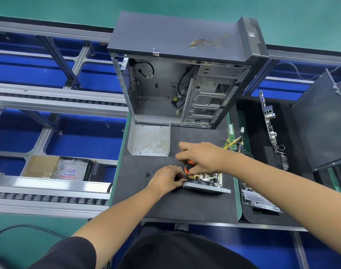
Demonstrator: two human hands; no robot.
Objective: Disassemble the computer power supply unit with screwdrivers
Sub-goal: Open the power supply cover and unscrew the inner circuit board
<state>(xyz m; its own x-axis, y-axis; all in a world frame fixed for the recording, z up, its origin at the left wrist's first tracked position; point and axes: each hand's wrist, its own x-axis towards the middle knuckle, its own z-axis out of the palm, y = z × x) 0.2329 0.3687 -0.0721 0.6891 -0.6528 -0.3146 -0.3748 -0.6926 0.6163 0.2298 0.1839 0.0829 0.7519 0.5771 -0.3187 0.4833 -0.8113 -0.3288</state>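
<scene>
Right hand (201,157) grips screwdriver (189,166); left hand (166,177) pinches power supply (206,183) corner, 6 o'clock of the case (185,74). Risk: the tip may slip, loose screws (149,174) at 9 o'clock may scatter.

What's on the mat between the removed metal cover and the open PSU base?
In the head view, the right hand gripping the orange-black screwdriver lies between the metal cover and the PSU base; otherwise bare mat.
</scene>
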